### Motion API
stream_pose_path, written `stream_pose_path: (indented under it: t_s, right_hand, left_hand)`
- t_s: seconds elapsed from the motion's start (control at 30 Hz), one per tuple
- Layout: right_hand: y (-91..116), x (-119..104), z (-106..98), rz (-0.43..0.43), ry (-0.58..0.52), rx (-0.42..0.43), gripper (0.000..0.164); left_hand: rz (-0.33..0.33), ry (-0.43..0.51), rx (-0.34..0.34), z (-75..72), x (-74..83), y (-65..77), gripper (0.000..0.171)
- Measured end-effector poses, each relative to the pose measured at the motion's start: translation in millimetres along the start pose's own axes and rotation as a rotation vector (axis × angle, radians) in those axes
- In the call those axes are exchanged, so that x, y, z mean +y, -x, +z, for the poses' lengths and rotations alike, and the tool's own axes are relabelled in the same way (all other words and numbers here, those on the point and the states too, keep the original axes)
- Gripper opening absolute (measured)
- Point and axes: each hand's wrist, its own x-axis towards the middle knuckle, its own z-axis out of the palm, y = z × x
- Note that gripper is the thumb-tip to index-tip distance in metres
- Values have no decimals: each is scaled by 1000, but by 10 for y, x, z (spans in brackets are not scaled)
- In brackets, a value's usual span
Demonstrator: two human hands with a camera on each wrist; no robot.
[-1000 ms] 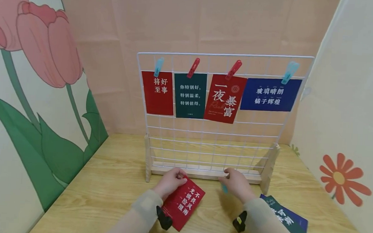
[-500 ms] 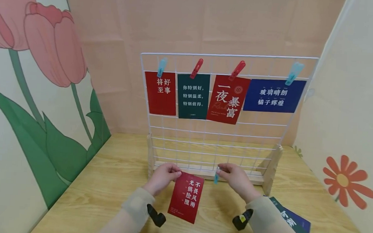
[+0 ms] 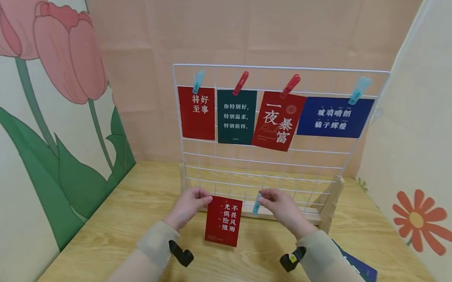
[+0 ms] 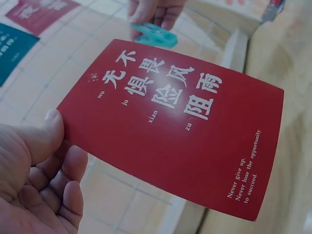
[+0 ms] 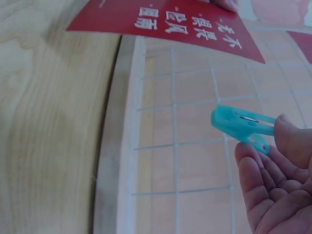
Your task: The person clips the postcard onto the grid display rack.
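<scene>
My left hand (image 3: 187, 205) pinches a red card (image 3: 223, 222) with white lettering by its upper left corner; in the left wrist view the thumb lies on the front of the card (image 4: 170, 126). To its right, my right hand (image 3: 284, 208) holds a light blue clothespin (image 3: 257, 203) by its handles, thumb on one side and fingers on the other. The right wrist view shows the clothespin (image 5: 239, 123) apart from the card. Both hands are in front of the lower part of a white wire grid rack (image 3: 263, 162).
Along the rack's upper part hang a red card (image 3: 196, 122), a green card (image 3: 236, 116), another red card (image 3: 274, 130) and a blue card (image 3: 328, 116), each under a clothespin. More cards (image 3: 363, 267) lie on the wooden table (image 3: 129, 238) at right, partly behind the right forearm.
The left hand has raised the red card off the table and turned it more upright. My right hand has moved up and left with the clothespin, closer to the card.
</scene>
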Motion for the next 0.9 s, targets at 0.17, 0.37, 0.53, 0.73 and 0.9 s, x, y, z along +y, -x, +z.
stream_pose_path:
  t_s: [0.17, 0.37, 0.53, 0.73, 0.9]
  right_hand:
    - [-11, -125, -11, -38, -9, -1, 39]
    - [-39, -303, -19, -81, -14, -2, 39]
    - [-55, -478, 4, -108, -10, 2, 41]
    - [-113, -687, 46, -139, -7, 16, 37]
    - [-158, -825, 88, -183, -26, 19, 33]
  left_hand:
    - [-3, 3, 36, -121, 114, 5, 9]
    - [18, 9, 93, -245, 224, -31, 9]
    - [0, -7, 123, -350, 352, -45, 9]
    - [18, -27, 161, -481, 399, -115, 11]
    - [27, -11, 186, -592, 431, -181, 13]
